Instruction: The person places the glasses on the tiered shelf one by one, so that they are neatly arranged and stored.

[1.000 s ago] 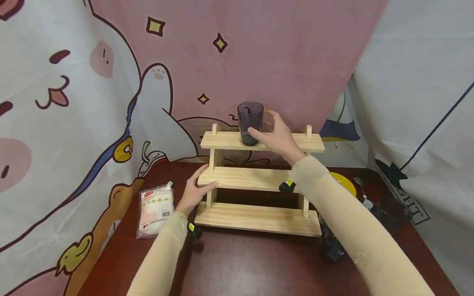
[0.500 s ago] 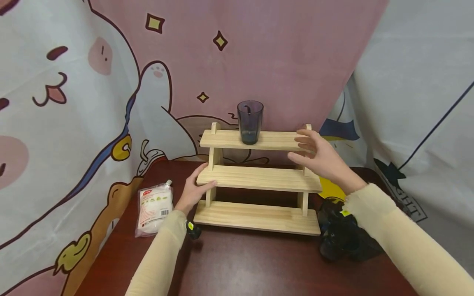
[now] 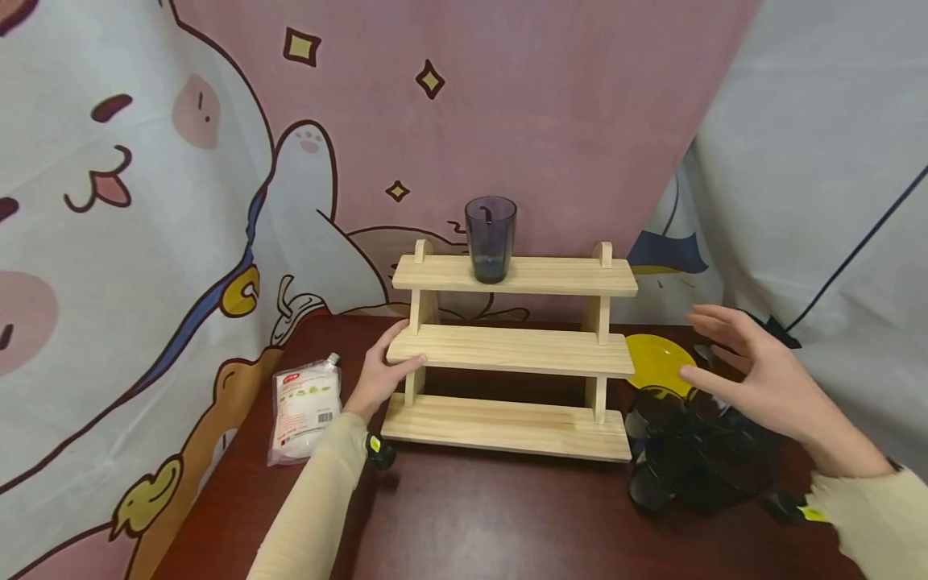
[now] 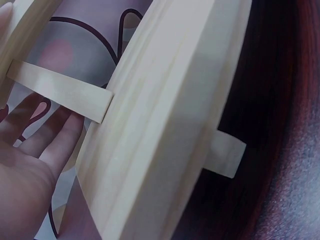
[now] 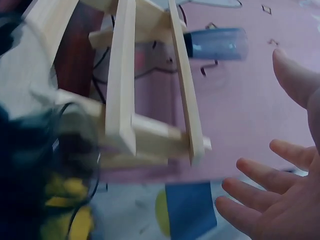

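While the person's left hand [image 3: 377, 379] gripped the left end of the middle board of a three-tiered wooden stand [image 3: 507, 346], with the thumb on the board's front edge and the fingers reaching behind, the right hand [image 3: 761, 383] hung in the air off the stand's right side. Its fingers and thumb were spread and lightly bent, wrapped around nothing.

A tinted drinking glass [image 3: 490, 242] stood upright on the top board, slightly left of the middle. Below and to the left of the right hand, a cluster of dark glasses [image 3: 681, 463] sat close together on the reddish-brown table [image 3: 464, 515], just beside the stand's right end; their dark tint made them hard to count. Behind them lay a yellow plate [image 3: 658, 362], partly covered from view.

On the stand's other side, near the left forearm, a clear bag with a white printed pouch [image 3: 306, 411] lay flat. A pink cloth [image 3: 565, 121] with cartoon figures hung behind the table.
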`<state>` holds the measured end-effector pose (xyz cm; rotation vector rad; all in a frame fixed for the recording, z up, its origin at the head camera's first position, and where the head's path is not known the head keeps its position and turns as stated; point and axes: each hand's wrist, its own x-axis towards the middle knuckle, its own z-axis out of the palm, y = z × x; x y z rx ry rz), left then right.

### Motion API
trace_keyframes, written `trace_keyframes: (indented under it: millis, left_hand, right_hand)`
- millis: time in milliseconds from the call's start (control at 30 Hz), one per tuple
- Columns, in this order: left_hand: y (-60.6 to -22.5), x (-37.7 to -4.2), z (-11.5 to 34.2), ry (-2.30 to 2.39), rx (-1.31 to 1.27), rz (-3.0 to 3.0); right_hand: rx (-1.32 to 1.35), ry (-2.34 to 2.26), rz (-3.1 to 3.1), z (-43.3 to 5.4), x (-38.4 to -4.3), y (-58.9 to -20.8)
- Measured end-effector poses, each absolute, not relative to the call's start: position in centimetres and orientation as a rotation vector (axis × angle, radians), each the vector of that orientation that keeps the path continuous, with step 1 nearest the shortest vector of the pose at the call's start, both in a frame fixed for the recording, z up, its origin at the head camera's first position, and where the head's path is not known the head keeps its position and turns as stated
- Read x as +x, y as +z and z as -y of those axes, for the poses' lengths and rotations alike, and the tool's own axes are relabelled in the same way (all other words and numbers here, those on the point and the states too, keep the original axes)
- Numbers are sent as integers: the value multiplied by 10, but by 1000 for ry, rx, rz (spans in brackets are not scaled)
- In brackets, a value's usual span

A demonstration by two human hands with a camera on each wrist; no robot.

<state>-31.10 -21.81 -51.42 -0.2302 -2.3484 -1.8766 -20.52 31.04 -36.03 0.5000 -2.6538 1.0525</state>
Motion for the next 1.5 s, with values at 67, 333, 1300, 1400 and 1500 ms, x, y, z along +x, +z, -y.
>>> trace_keyframes:
  millis: [67,333,1300,1400,1500]
  left_hand:
    - [-514,-310,218,-1876,-228,2349]
    - [-514,-310,219,-1863,-231,2354]
    - [-511,-312,216,-1879,-228,2341]
    - [-512,-311,216,-1881,-217,2346]
    - [-513,-310,216,-1877,-218,2352]
  right_hand:
    - [452,1041,2648,-323,-196,-368]
    - [233,927,2698,-352,-160,-408]
    - [-227,1302,2789,-361,-120,-528]
    - [-240,1326,2706,-356,-119,-532]
    - [-270,1321,2665,-352,-120,-534]
